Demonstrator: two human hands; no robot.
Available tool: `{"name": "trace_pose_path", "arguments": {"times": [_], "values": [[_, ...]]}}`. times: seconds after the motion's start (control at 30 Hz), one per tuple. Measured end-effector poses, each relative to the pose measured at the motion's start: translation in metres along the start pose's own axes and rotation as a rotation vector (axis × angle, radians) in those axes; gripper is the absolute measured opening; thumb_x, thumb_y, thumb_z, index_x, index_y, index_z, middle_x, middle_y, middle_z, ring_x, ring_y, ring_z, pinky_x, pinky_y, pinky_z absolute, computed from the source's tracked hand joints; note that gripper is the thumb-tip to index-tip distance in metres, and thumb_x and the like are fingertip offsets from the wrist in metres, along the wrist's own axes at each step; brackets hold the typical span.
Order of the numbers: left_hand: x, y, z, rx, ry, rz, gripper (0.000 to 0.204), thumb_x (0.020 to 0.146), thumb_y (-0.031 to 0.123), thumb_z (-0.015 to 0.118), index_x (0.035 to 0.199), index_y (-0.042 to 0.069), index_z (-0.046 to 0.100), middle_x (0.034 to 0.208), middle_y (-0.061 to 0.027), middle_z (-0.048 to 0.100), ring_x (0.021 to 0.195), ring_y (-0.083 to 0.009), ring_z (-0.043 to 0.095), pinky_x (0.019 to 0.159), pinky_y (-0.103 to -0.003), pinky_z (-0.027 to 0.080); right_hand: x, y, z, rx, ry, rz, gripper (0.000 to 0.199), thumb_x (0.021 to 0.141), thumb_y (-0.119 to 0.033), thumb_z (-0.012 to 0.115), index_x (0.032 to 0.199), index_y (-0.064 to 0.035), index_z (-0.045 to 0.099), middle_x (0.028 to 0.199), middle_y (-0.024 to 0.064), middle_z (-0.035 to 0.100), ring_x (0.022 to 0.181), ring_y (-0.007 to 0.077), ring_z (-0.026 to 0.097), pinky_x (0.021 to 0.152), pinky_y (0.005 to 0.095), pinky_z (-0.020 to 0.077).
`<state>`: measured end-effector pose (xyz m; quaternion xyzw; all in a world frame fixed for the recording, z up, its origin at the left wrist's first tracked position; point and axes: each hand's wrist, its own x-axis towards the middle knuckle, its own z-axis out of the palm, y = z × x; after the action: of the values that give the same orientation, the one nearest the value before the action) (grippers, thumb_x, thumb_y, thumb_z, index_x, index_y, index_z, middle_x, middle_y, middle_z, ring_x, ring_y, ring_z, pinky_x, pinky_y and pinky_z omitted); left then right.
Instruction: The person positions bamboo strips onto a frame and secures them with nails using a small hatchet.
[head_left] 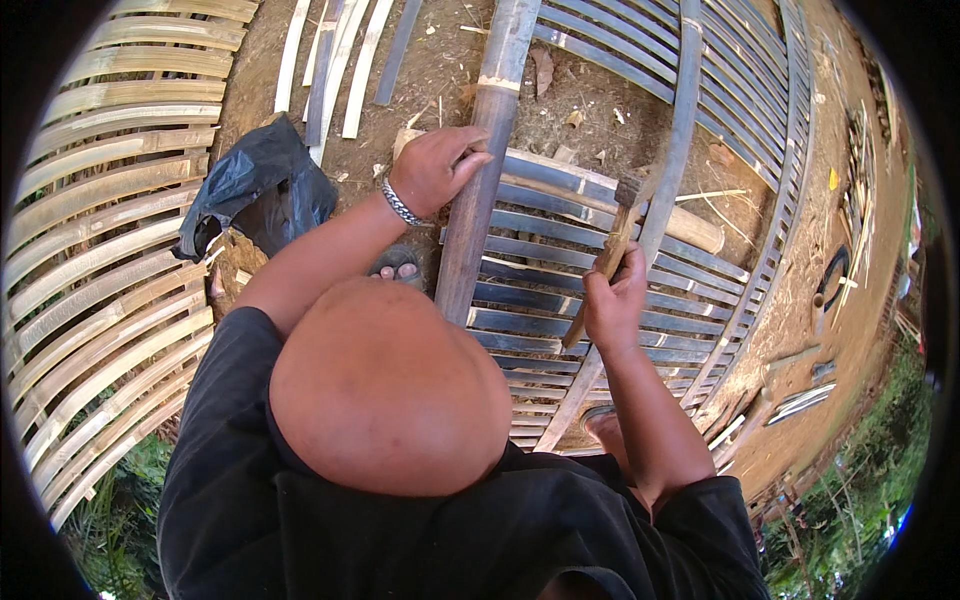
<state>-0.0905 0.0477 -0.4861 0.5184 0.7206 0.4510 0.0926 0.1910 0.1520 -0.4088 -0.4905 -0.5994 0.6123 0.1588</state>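
My left hand (435, 165), a metal bracelet on its wrist, grips a thick dark bamboo pole (480, 200). The pole lies lengthwise across a panel of dark bamboo slats (560, 300) on the ground. My right hand (615, 300) is closed around the wooden handle of a hammer (612, 245). The hammer's metal head is raised beside a long curved bamboo strip (680, 130) that crosses the slats. My head and black shirt fill the lower middle of the view.
A black plastic bag (255, 185) lies on the bare earth to the left. A pale bamboo slat panel (110, 250) is further left, loose slats (340, 60) lie at the top, and more dark slats (740, 90) at the upper right. My sandalled foot (395, 265) is by the pole.
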Motion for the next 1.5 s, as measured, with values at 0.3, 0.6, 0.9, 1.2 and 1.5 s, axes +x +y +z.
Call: {"name": "trace_pose_path", "arguments": {"times": [0.3,0.6,0.9,1.2,1.5], "values": [[0.01,0.002,0.006,-0.562,0.119,-0.606,0.025,0.093,0.007,0.07,0.114,-0.003,0.061,0.094,-0.0104,0.071,0.083,-0.0154,0.071,0.07,-0.027,0.059,-0.004,-0.012,0.014,-0.009,-0.089,0.014,0.044,0.076,0.002,0.057,0.119,0.001,0.05,0.098,0.0046,0.052,0.089,0.0118,0.049,0.081,0.0266,0.0438],[0.005,-0.004,-0.012,-0.869,0.011,-0.808,0.03,0.094,0.004,0.068,0.121,-0.004,0.057,0.1,-0.0122,0.071,0.086,-0.0166,0.072,0.075,-0.027,0.06,-0.001,-0.003,0.014,-0.083,-0.076,0.021,0.042,0.076,0.002,0.057,0.117,0.0005,0.051,0.098,0.0047,0.053,0.088,0.0123,0.049,0.081,0.0264,0.0437],[0.0,0.006,-0.012,-0.669,-0.094,-0.826,0.02,0.092,0.01,0.073,0.105,-0.005,0.073,0.094,-0.0099,0.073,0.088,-0.0136,0.071,0.078,-0.026,0.058,-0.005,0.0,0.016,-0.101,-0.117,0.027,0.044,0.077,0.002,0.057,0.12,0.0002,0.049,0.099,0.0056,0.054,0.089,0.0131,0.051,0.083,0.0275,0.0447],[-0.006,0.02,-0.002,-0.195,0.03,-0.408,0.012,0.083,0.011,0.078,0.093,0.004,0.079,0.089,-0.0077,0.067,0.083,-0.019,0.066,0.074,-0.03,0.052,-0.008,0.001,0.016,-0.17,-0.15,-0.012,0.042,0.076,-0.001,0.06,0.117,0.0007,0.051,0.098,0.0084,0.056,0.089,0.0154,0.053,0.084,0.0289,0.0458],[-0.01,0.026,0.004,-0.131,0.091,-0.39,0.013,0.083,0.01,0.078,0.094,0.003,0.078,0.088,-0.01,0.066,0.082,-0.021,0.066,0.073,-0.03,0.052,-0.009,-0.002,0.017,-0.22,-0.304,0.057,0.044,0.085,0.008,0.058,0.124,-0.0032,0.043,0.098,0.004,0.053,0.079,0.0091,0.052,0.07,0.0251,0.0487]]}}
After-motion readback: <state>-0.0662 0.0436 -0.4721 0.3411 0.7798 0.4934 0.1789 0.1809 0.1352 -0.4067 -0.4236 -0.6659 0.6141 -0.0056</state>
